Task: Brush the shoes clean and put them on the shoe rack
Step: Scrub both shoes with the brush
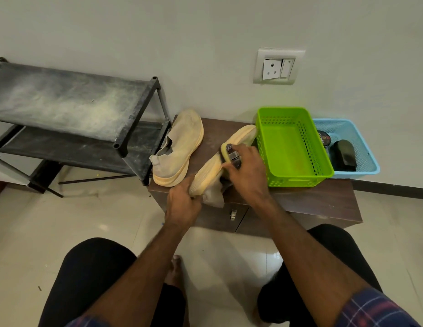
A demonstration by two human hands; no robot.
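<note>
- On top of the low brown cabinet [312, 201], just past the person's knees, lies the shoe being brushed [211, 172], tipped on its side with the pale yellow sole turned toward ten o'clock.
- Its long axis runs from the heel at about seven o'clock to the toe at about one o'clock, where the toe nearly touches the green basket [293, 147].
- The left hand [182, 201] grips the heel end, fingers curled round the sole edge and collar, steadying the shoe.
- The right hand [247, 168] is closed round the brush [231, 153], which presses on the shoe near mid-length; the hand looks slightly blurred.
- The right hand is the nearer one to the toe, so any stroke toward one o'clock runs along the shoe's length, away from the left hand's hold; I judge the brushing step is in progress.
- The second shoe [179, 147] lies flat on the cabinet at eleven o'clock from the hands, just beside the held shoe, its toe pointing toward the wall.
- The shoe rack [64, 105] stands at ten o'clock, next to the cabinet's left end, both its dusty shelves bare of shoes; the left hand is nearer to it.
- A blue basket [361, 166] at two o'clock holds a round tin [323, 138] and a dark brush [342, 154].
</note>
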